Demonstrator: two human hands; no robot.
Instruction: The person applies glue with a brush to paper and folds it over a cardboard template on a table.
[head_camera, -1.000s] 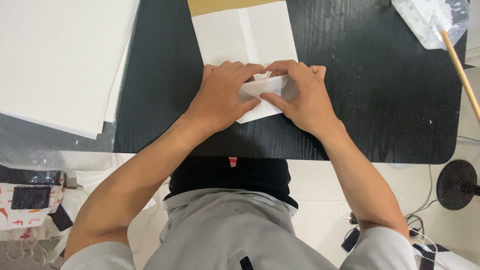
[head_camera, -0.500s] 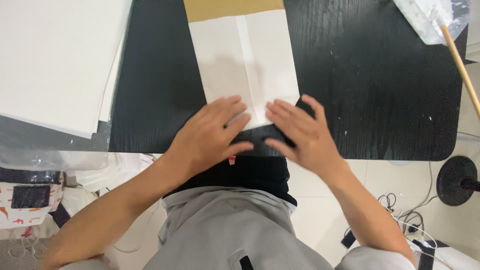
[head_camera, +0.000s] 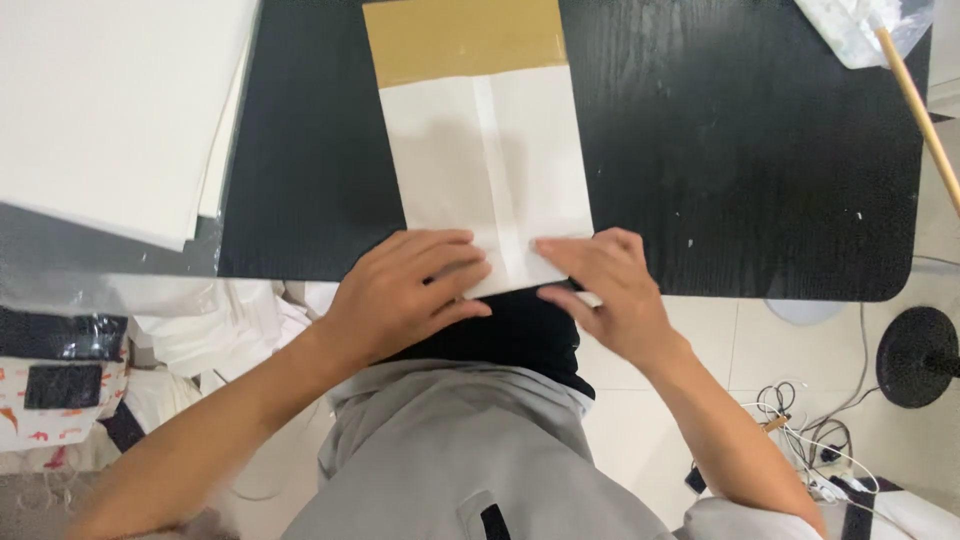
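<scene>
Head view, looking straight down at black desk (head_camera: 760, 170). White folded paper (head_camera: 490, 165) flat on desk at centre, long side running away from body, raised seam strip down its middle, near end at desk's front edge. Brown paper band (head_camera: 462, 40) at far end of white piece, touching it — same sheet or a separate one, cannot tell.

Left hand (head_camera: 405, 290) palm down, fingers stretched flat and together over near-left corner of paper, pressing rather than gripping; fingertips pointing right, toward seam. Right hand (head_camera: 600, 285) likewise flat and open on near-right corner, fingertips pointing left, nearly meeting left hand's at seam. Nothing pinched or clasped in either hand — both just lying on sheet at desk edge.

Stack of white sheets (head_camera: 110, 100) on left part of desk, well apart from hands. Clear plastic bag (head_camera: 865, 25) at far right corner, thin wooden stick (head_camera: 920, 105) slanting along right edge beside it. Grey shirt (head_camera: 460, 460) below. Tangled cables (head_camera: 800, 440) and round black stand base (head_camera: 918, 357) on pale floor at right.
</scene>
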